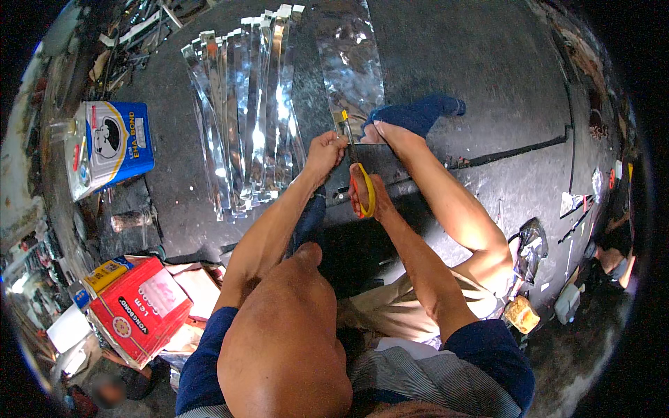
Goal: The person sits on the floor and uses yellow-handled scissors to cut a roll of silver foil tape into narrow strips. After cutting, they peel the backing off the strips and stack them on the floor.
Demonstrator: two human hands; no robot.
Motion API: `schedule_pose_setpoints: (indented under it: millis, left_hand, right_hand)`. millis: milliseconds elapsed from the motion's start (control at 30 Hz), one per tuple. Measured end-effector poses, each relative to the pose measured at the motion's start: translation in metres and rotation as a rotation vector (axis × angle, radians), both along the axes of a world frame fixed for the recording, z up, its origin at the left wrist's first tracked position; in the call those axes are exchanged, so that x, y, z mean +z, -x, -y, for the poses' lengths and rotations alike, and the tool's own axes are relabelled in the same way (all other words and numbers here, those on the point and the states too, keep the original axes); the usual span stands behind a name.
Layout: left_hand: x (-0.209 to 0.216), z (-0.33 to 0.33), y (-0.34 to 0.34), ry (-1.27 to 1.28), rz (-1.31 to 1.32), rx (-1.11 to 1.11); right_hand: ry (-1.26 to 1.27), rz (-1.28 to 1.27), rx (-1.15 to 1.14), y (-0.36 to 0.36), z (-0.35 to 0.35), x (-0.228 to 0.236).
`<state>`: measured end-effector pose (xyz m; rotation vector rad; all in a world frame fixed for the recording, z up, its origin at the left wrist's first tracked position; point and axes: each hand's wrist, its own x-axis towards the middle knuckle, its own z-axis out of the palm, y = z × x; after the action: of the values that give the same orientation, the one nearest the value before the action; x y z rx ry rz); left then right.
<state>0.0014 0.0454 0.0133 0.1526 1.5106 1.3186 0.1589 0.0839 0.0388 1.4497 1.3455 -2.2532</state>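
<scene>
My right hand (pixel 365 194) is closed round the yellow and red handles of scissors (pixel 364 182). The blades point away from me, at the near edge of a wide shiny silvery sheet (pixel 352 70). A small yellow piece shows by the blade tip. My left hand (pixel 326 153) is just left of the blades, with thumb and fingers pinched at the sheet's near edge; the exact grip is partly hidden. My right foot, in a dark blue sock (pixel 414 115) with some skin bare, rests at the sheet's near right corner. Several narrow shiny strips (pixel 244 111) lie to the left.
The dark work surface (pixel 481 76) stretches ahead and right. At left stand a blue and white tin (pixel 115 146) and a red box (pixel 143 310). A yellowish block (pixel 521 315) and a black plastic bag (pixel 532 244) lie at right. My bent left knee (pixel 286 334) rises in front.
</scene>
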Motion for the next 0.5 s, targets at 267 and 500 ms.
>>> schedule_pose_setpoints:
  millis: [267, 500]
  left_hand:
    - [0.002, 0.001, 0.007, -0.068, 0.074, -0.014]
    - [0.02, 0.0, 0.01, -0.104, 0.072, -0.069]
  right_hand:
    - [-0.238, -0.082, 0.062, 0.032, -0.025, -0.001]
    - [-0.296, -0.128, 0.1, 0.053, -0.051, -0.014]
